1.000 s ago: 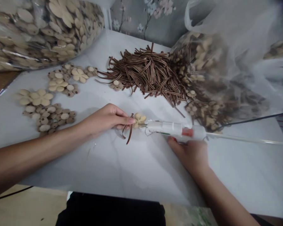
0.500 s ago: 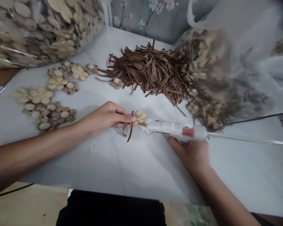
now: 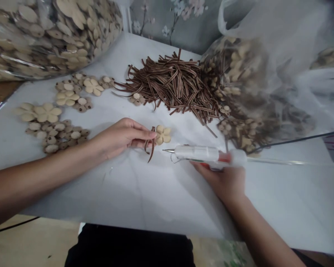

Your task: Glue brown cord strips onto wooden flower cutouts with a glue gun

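Between thumb and fingers, my left hand (image 3: 128, 135) pinches a cream flower (image 3: 163, 134) together with a brown stitched ribbon (image 3: 152, 146), whose ends hang down below the fingers. My right hand (image 3: 225, 181) is wrapped round the handle of a white hot glue gun (image 3: 196, 152). A clear glue stick (image 3: 281, 162) runs out of its back end. The gun's metal tip points left, just below the flower and apart from it. The right fingers are partly hidden behind the gun.
Behind the hands lies a heap of brown ribbon strips (image 3: 175, 81). Loose cream flowers (image 3: 47, 112) and smaller beige flowers (image 3: 59, 133) lie at left. A clear bag of flowers (image 3: 52, 37) stands back left, another plastic bag (image 3: 267, 81) at right. A black cord (image 3: 297, 139) crosses the right side.
The glue gun's tip has come away from the flower and now sits a little below it. My left hand has tilted the flower, so more of its face shows.
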### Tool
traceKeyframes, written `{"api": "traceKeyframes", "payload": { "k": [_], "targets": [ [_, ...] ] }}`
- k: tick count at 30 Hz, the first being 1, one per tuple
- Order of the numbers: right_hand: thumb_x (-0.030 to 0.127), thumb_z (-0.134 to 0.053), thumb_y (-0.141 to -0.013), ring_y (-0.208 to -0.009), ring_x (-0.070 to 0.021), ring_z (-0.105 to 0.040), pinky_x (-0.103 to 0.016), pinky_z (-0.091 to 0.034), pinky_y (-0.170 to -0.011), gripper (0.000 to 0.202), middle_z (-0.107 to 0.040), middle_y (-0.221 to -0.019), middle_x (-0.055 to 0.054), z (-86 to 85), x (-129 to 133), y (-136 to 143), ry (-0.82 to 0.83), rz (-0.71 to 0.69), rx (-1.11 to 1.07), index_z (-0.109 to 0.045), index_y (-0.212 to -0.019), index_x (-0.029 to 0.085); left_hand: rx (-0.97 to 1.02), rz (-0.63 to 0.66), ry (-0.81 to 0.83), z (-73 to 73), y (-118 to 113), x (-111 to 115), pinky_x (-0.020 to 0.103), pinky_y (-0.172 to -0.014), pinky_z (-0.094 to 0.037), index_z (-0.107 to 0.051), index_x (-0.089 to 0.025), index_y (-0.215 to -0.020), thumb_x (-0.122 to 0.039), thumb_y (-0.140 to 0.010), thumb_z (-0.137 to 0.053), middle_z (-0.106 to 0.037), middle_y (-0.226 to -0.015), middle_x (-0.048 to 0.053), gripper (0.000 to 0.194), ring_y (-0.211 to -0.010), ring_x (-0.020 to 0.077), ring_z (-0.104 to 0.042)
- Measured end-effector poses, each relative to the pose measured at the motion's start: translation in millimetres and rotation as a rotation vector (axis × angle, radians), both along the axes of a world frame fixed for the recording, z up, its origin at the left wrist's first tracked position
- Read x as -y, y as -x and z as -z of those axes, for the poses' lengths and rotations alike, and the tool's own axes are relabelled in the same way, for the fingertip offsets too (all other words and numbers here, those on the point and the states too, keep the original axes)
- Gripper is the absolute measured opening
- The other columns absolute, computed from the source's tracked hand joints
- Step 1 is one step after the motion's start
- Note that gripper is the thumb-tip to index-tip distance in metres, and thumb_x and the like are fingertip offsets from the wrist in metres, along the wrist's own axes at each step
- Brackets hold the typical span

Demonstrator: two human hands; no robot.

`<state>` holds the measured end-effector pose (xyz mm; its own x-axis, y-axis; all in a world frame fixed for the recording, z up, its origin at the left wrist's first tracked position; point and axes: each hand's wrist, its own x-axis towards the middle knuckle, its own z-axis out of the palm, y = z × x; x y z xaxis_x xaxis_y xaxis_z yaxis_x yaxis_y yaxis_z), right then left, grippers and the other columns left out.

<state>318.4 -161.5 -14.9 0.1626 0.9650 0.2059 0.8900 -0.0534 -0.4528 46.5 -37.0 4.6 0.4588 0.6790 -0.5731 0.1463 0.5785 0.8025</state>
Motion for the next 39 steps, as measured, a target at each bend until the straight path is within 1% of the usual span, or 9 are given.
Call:
{"api": "traceKeyframes", "payload": {
  "k": [4,8,13,17,20,25,29,34,39],
  "targets": [
    [0.049,-0.067,-0.073,-0.048,-0.0195,-0.06,-0.029,-0.047,-0.049,0.034,-0.062,-0.05,-0.003,-3.2,-0.9,1.2,-0.029,0.053,-0.022,-0.054,-0.056,0.023,-0.096,0.096,-0.136,1.8,-1.0,5.9,0.025,-0.067,-0.051,-0.079,-0.014,-0.076,-0.036,-0.07,-0.081,-0.075,-0.075,0.006,0.023,-0.069,0.0153,-0.066],
    [0.044,-0.064,-0.073,-0.048,-0.0198,-0.059,-0.03,-0.049,-0.052,0.031,-0.06,-0.049,-0.002,-4.0,-3.1,3.1,-0.011,0.07,0.008,-0.053,-0.053,0.023,-0.135,0.13,-0.191,1.4,-1.2,8.9,0.024,-0.065,-0.048,-0.08,-0.016,-0.081,-0.039,-0.072,-0.079,-0.076,-0.08,0.007,0.025,-0.071,0.0159,-0.065],
    [0.044,-0.063,-0.073,-0.049,-0.0209,-0.061,-0.03,-0.048,-0.053,0.035,-0.057,-0.045,-0.002,0.9,-1.8,0.7,0.01,0.039,0.04,-0.05,-0.049,0.024,-0.134,0.145,-0.195,2.0,-0.7,8.6,0.024,-0.062,-0.046,-0.08,-0.015,-0.081,-0.04,-0.072,-0.079,-0.075,-0.075,0.006,0.027,-0.068,0.0147,-0.064],
    [0.049,-0.062,-0.073,-0.045,-0.0224,-0.062,-0.03,-0.041,-0.047,0.038,-0.059,-0.043,-0.003,4.8,-0.2,-1.4,0.065,0.072,0.057,-0.049,-0.048,0.023,-0.148,0.151,-0.202,2.7,-0.8,8.3,0.024,-0.062,-0.045,-0.079,-0.015,-0.08,-0.041,-0.072,-0.079,-0.074,-0.074,0.006,0.028,-0.067,0.0151,-0.064],
    [0.051,-0.061,-0.073,-0.044,-0.0229,-0.061,-0.03,-0.038,-0.046,0.04,-0.058,-0.041,-0.003,5.9,-0.3,-1.3,0.08,0.079,0.076,-0.048,-0.048,0.023,-0.141,0.16,-0.204,3.0,-0.8,7.8,0.025,-0.061,-0.045,-0.079,-0.015,-0.08,-0.041,-0.072,-0.078,-0.073,-0.072,0.006,0.028,-0.067,0.0152,-0.063],
    [0.051,-0.061,-0.073,-0.045,-0.0216,-0.06,-0.03,-0.039,-0.048,0.039,-0.06,-0.044,-0.003,5.0,-0.9,-0.5,0.072,0.081,0.093,-0.049,-0.05,0.023,-0.113,0.156,-0.179,1.7,-1.1,7.8,0.023,-0.061,-0.044,-0.079,-0.016,-0.078,-0.04,-0.071,-0.079,-0.073,-0.071,0.005,0.025,-0.066,0.0134,-0.062],
    [0.05,-0.06,-0.074,-0.049,-0.0225,-0.062,-0.03,-0.04,-0.049,0.036,-0.062,-0.048,-0.004,5.3,-0.3,-1.2,0.063,0.062,0.1,-0.05,-0.053,0.023,-0.1,0.145,-0.165,0.0,-2.0,8.7,0.022,-0.061,-0.045,-0.079,-0.015,-0.076,-0.038,-0.071,-0.08,-0.073,-0.071,0.006,0.023,-0.065,0.0128,-0.063],
    [0.049,-0.061,-0.075,-0.048,-0.0223,-0.06,-0.031,-0.041,-0.05,0.037,-0.056,-0.043,-0.003,6.1,0.5,-2.6,0.091,0.056,0.103,-0.048,-0.05,0.024,-0.089,0.133,-0.144,-0.6,-2.9,8.7,0.02,-0.061,-0.046,-0.079,-0.015,-0.077,-0.036,-0.07,-0.081,-0.074,-0.072,0.006,0.022,-0.065,0.0117,-0.063],
    [0.048,-0.06,-0.076,-0.048,-0.023,-0.061,-0.031,-0.04,-0.049,0.039,-0.059,-0.045,-0.004,4.3,0.0,-2.0,0.1,0.048,0.089,-0.047,-0.048,0.024,-0.071,0.131,-0.132,-0.4,-2.3,8.5,0.02,-0.063,-0.049,-0.08,-0.016,-0.077,-0.035,-0.07,-0.081,-0.075,-0.073,0.005,0.02,-0.067,0.0121,-0.065]
  ]
}}
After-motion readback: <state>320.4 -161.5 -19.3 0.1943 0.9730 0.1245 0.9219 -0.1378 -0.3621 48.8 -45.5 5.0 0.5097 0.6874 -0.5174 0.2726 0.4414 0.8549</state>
